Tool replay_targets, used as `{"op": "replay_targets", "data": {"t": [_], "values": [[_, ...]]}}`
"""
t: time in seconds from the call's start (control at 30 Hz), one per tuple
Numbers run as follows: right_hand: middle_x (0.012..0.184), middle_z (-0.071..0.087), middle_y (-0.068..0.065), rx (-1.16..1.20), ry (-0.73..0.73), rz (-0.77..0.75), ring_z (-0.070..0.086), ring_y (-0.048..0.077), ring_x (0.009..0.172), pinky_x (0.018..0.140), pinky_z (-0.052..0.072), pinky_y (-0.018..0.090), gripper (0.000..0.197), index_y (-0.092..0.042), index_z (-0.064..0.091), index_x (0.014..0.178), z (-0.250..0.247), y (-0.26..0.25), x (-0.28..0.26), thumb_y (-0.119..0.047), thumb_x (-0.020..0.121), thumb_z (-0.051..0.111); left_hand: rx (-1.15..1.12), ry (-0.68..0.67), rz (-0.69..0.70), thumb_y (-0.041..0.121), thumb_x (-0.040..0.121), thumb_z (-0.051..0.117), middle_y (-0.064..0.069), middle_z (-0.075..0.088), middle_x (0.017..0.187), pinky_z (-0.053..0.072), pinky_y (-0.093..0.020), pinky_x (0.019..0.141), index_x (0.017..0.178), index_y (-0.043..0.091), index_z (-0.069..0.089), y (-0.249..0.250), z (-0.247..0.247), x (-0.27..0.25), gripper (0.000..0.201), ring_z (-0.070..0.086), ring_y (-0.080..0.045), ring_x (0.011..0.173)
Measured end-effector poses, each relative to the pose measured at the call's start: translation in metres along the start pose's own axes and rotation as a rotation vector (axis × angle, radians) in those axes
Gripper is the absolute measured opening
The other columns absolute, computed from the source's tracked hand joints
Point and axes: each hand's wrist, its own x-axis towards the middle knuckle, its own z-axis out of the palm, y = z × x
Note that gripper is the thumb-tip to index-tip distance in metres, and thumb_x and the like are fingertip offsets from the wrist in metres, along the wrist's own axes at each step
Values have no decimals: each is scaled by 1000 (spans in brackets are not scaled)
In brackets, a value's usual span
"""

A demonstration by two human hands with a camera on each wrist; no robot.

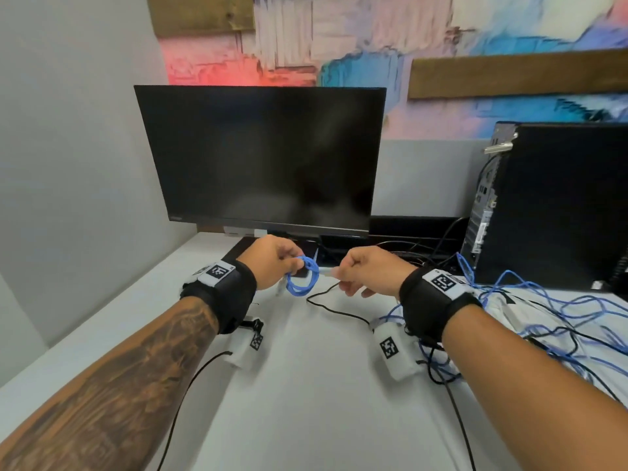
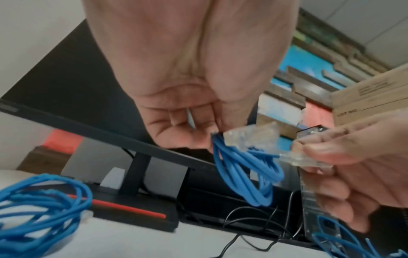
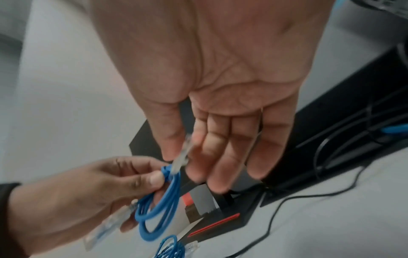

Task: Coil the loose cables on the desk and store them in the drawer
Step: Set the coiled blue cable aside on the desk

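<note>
Head view: left hand [image 1: 272, 260] pinching a small blue coil [image 1: 302, 277] above the white desk [image 1: 306, 385], in front of the monitor [image 1: 261, 158]. Right hand [image 1: 367, 273] pinching the clear connector [image 1: 331, 272] at the coil's free end. Loose blue cables [image 1: 560, 317] heaped to the right by the computer tower [image 1: 560, 205]. No drawer visible.

Left wrist view: fingers [image 2: 176, 125] curled round the coil's top, a second clear plug [image 2: 249, 136] poking out beside them. Shown only here: another finished blue bundle [image 2: 44, 209] lying on the desk by the monitor stand [image 2: 137, 174].

Right wrist view: thumb and forefinger [image 3: 170, 136] nipping the connector, remaining fingers extended. Left thumb [image 3: 154, 178] clamping the loops. Seen only here: how slight that grip is.

Likely risk: stiff loops springing apart if the thumb eases, or the connector slipping free before being tucked.
</note>
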Motion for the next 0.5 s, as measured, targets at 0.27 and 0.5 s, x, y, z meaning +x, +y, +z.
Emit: {"op": "replay_targets", "data": {"t": [0.27,0.5], "values": [[103,70,5,-508,-33,203,65,24,95,89,52,36,35,-12,69,102,-88,57,-2,-45,90,66,248,-162,-261,14,90,68,-5,65,68,51,-27,54,97,10,75,-28,12,33,10,57,-18,60],[132,60,3,-843,-146,264,58,24,117,97,49,34,56,-20,51,139,-71,95,0,-41,89,66,546,-232,-306,8,95,58,-13,65,127,48,-36,103,127,6,65,-18,35,43,33,61,-30,118]]}}
